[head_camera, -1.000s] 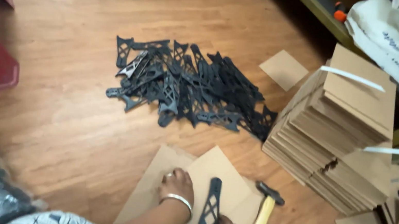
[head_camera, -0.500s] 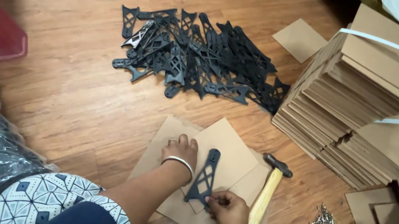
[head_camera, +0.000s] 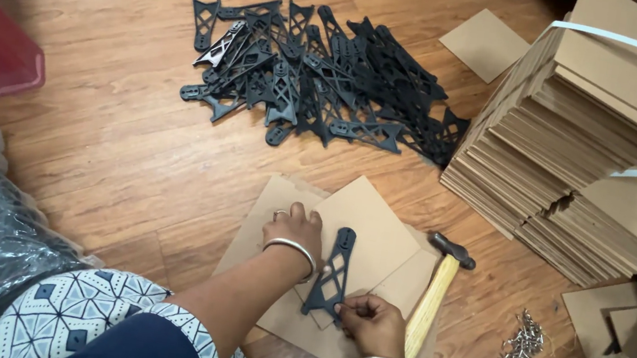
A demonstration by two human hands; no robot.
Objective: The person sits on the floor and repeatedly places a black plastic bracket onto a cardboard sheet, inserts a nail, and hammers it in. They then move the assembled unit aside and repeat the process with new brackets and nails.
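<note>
On the wooden floor point(head_camera: 91, 139) a tall strapped stack of brown boards point(head_camera: 590, 134) stands at the right, within reach, with a heap of black lattice brackets point(head_camera: 323, 88) beyond; nearer, a few loose cardboard sheets point(head_camera: 366, 227) lie overlapped as a pad. The left hand point(head_camera: 293, 229) presses flat on them, seemingly to stop sliding; the right hand point(head_camera: 373, 324) pinches the lower end of one black bracket point(head_camera: 333, 272) lying on the sheets, a wooden-handled hammer point(head_camera: 434, 299) and small nails point(head_camera: 523, 349) just beside
</note>
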